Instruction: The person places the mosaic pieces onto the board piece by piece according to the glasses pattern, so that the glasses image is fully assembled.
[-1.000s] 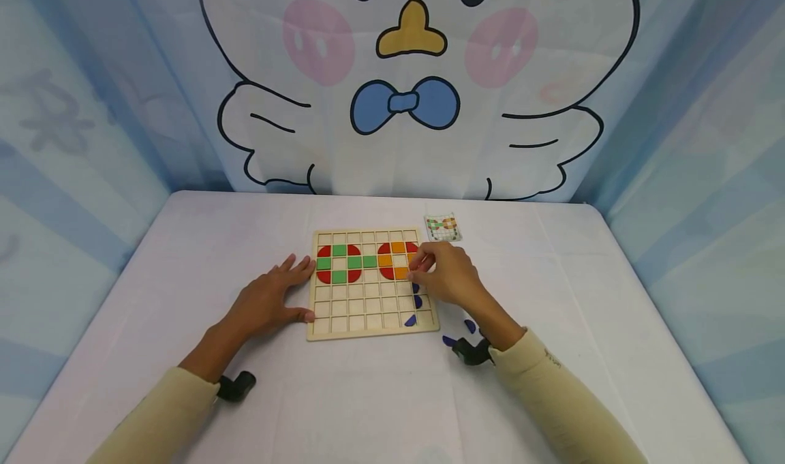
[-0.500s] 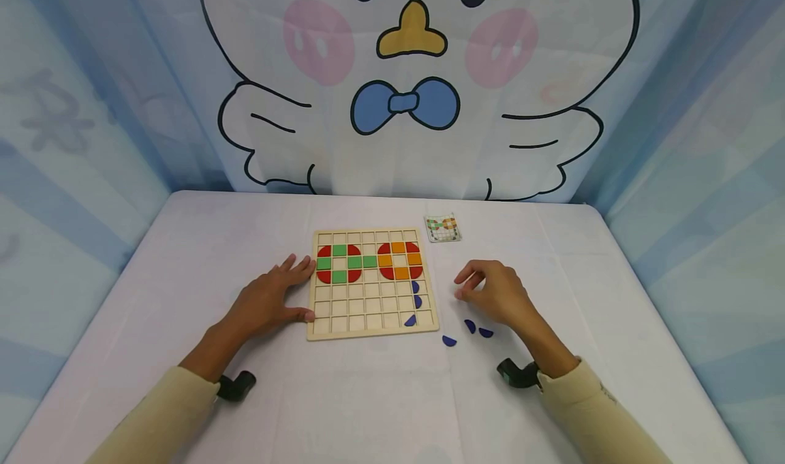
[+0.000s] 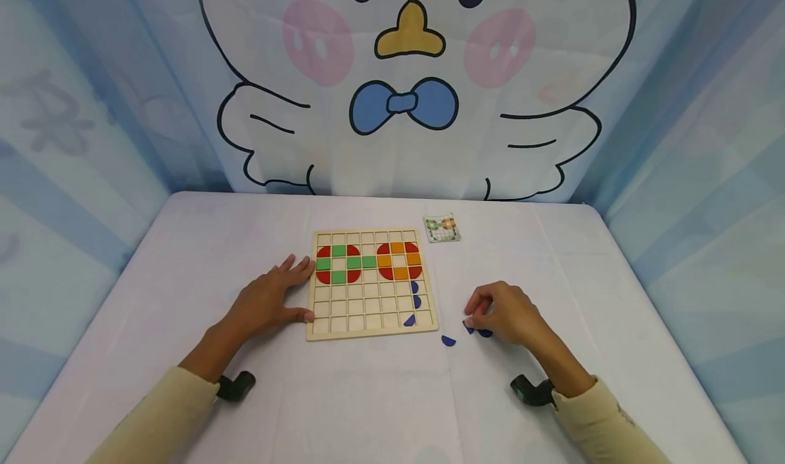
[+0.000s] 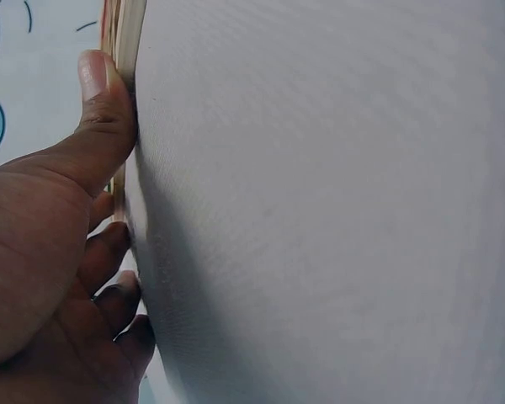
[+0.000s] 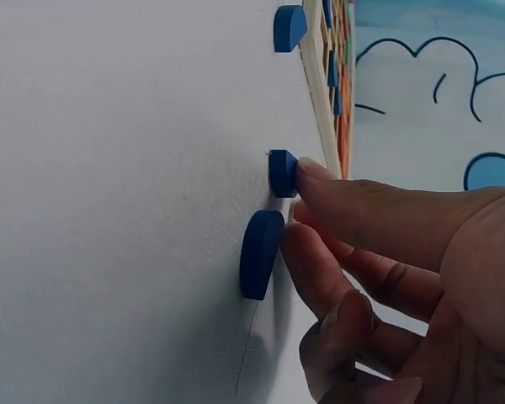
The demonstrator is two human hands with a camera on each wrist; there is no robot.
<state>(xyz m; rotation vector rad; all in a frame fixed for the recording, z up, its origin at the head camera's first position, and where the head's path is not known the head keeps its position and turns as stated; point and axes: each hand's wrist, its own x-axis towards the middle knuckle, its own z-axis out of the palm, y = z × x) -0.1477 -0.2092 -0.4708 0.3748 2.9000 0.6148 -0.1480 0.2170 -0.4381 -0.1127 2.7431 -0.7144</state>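
Note:
A wooden grid board (image 3: 368,336) lies on the table. Fingertips and thumb of my left hand (image 3: 266,300) rest against its left edge. Green squares (image 3: 353,262) and red rounded corner pieces (image 3: 323,276) form a ring at its left; orange squares (image 3: 401,273) with red corners form another at its right. My right hand (image 3: 505,314) is low over the table right of the board, its thumb tip at a blue half-round piece (image 5: 281,175). A second blue half-round (image 5: 261,257) lies beside the index finger. A third (image 3: 448,341) lies nearer the board.
More blue half-round pieces (image 3: 417,302) lie along the board's right columns. A small pattern card (image 3: 442,228) lies behind the board's far right corner. Dark wrist cameras (image 3: 532,390) stick out below both wrists. A cartoon curtain (image 3: 405,164) stands behind the table.
My right hand has moved from the board's upper right, out to the right and down to the loose blue pieces. A red corner now shows at the orange ring's lower right. The left hand stays put.

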